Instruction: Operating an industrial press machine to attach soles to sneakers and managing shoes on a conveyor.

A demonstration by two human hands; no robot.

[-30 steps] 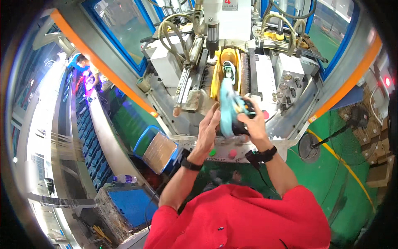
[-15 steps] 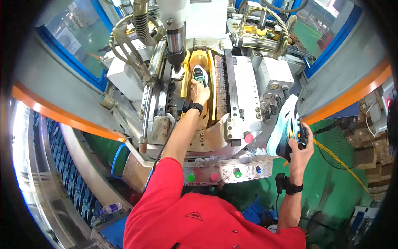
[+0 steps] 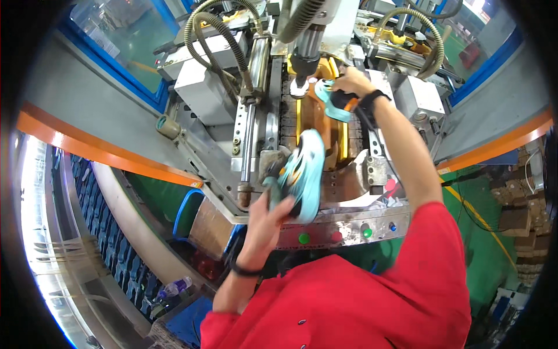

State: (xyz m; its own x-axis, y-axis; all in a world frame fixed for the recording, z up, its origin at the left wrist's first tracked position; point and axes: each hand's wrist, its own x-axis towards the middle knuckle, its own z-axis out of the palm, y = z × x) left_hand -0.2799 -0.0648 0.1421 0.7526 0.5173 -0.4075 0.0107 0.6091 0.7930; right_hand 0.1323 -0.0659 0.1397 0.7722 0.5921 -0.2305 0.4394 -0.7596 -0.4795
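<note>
My left hand (image 3: 268,224) grips a light blue and white sports shoe (image 3: 309,168) by its dark collar end, in front of the machine's press bed. That shoe is tilted with its toe end upward and slightly blurred. Farther off, my right hand (image 3: 352,82) closes on a second light blue shoe (image 3: 334,104) with a dark collar and an orange patch. It is held over the far part of the long brown mould cavity (image 3: 314,125), edged by yellow strips. Whether it touches the cavity cannot be seen.
A vertical press cylinder (image 3: 307,49) hangs just left of my right hand. Coiled hoses (image 3: 224,43) and a white block (image 3: 206,96) stand to the left. Green, red and blue buttons (image 3: 367,232) line the front panel. An orange rim (image 3: 110,151) borders the machine.
My left hand has come out of the cavity toward me and now holds a light blue shoe. My right hand has carried its shoe from the right side to above the cavity.
</note>
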